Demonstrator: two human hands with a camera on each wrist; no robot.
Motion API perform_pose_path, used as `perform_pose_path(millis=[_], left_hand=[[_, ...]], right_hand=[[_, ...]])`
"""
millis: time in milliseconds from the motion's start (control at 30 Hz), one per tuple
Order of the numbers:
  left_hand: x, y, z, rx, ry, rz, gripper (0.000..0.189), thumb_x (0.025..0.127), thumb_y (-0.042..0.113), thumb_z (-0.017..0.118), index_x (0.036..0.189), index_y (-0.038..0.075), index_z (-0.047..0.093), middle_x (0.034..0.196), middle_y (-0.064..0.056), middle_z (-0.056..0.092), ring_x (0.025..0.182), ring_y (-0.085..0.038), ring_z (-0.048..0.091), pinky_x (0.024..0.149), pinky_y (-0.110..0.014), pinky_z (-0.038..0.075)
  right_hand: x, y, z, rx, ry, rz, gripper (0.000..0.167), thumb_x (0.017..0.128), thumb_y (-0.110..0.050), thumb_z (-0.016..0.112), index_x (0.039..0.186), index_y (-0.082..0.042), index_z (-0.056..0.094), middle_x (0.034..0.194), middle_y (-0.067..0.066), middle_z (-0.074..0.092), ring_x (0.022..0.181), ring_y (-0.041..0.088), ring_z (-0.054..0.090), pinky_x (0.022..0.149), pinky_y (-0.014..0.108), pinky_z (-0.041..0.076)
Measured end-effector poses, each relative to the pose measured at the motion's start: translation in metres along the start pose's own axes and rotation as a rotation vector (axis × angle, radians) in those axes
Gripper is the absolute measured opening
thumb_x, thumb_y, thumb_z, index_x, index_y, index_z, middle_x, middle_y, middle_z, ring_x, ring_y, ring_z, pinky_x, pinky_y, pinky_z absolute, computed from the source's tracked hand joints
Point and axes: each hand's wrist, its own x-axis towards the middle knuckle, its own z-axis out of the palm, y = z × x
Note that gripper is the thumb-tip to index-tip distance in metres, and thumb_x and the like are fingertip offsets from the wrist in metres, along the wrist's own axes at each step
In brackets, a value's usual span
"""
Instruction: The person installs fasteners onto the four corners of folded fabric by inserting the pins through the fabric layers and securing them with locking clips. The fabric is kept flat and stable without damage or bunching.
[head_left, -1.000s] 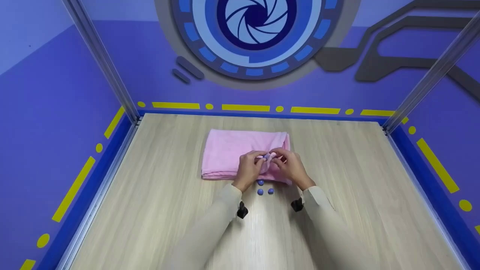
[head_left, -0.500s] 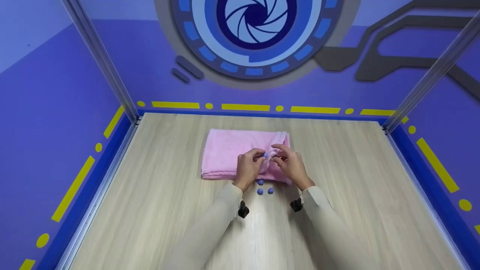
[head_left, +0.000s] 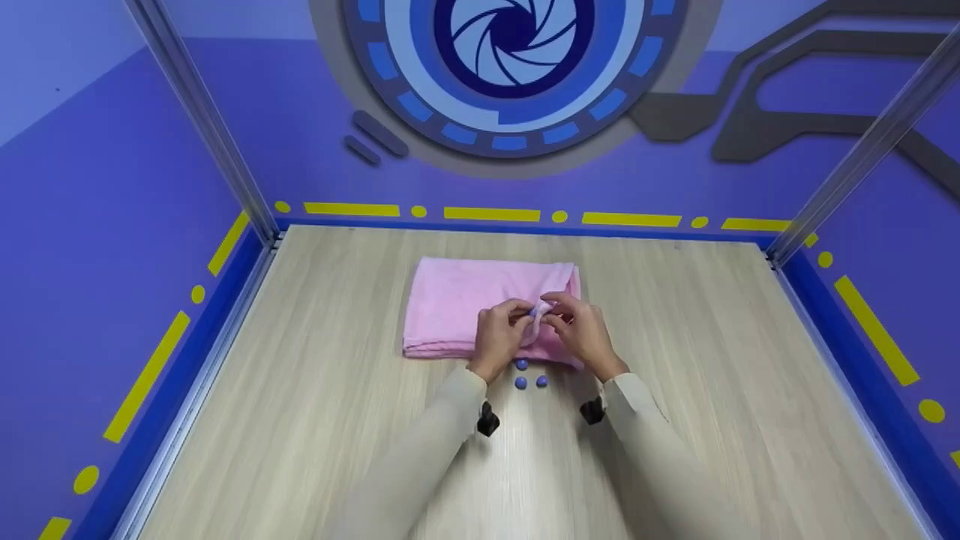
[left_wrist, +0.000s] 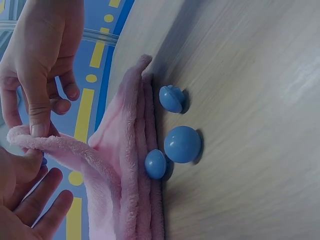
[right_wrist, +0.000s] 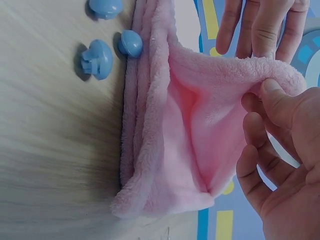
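From the pink cloth (head_left: 457,300), there's room to pass over the table (head_left: 330,315) at nine o'clock; three blue knobs (head_left: 520,382) (close-set) obstruct five, between the sleeves (head_left: 427,442).

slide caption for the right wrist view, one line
Right hand pinching the raised edge of a folded pink cloth, left hand at its far side, three blue knobs nearby.

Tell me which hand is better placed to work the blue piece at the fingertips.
Probably the left hand: the blue piece shows close by its thumb in the left wrist view. The right hand pinches the cloth alongside and could steady it.
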Motion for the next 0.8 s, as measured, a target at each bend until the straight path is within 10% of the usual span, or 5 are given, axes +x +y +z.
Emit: perform_pose_path(millis=[333, 633, 800], left_hand=[[-0.007, 0.007, -0.007, 0.006, -0.064, 0.038, 0.016, 0.099, 0.006, 0.065, 0.113, 0.006, 0.072, 0.115, -0.008, 0.076, 0.096, -0.017, 0.075, 0.084, -0.026, 0.059], [-0.021, 0.015, -0.019, 0.285, -0.185, 0.276, 0.019, 0.095, 0.012, 0.069, 0.113, 0.008, 0.076, 0.119, -0.007, 0.073, 0.109, -0.023, 0.069, 0.094, -0.036, 0.056], [-0.024, 0.012, -0.017, 0.322, -0.23, 0.284, 0.027, 0.095, 0.011, 0.068, 0.121, 0.005, 0.074, 0.126, -0.009, 0.071, 0.112, -0.025, 0.068, 0.097, -0.035, 0.055]], right_hand=[[0.001, -0.002, 0.0, -0.034, 0.025, -0.007, 0.01, 0.089, -0.005, 0.078, 0.099, -0.007, 0.078, 0.091, 0.005, 0.077, 0.074, 0.017, 0.068, 0.065, 0.035, 0.06], [0.004, -0.002, -0.003, -0.028, 0.07, -0.058, 0.008, 0.089, -0.007, 0.079, 0.097, -0.007, 0.078, 0.091, 0.005, 0.078, 0.074, 0.018, 0.07, 0.066, 0.039, 0.061], [0.001, -0.001, 0.001, -0.024, 0.08, -0.084, 0.009, 0.089, -0.007, 0.079, 0.098, -0.006, 0.077, 0.09, 0.006, 0.077, 0.074, 0.019, 0.071, 0.066, 0.04, 0.062]])
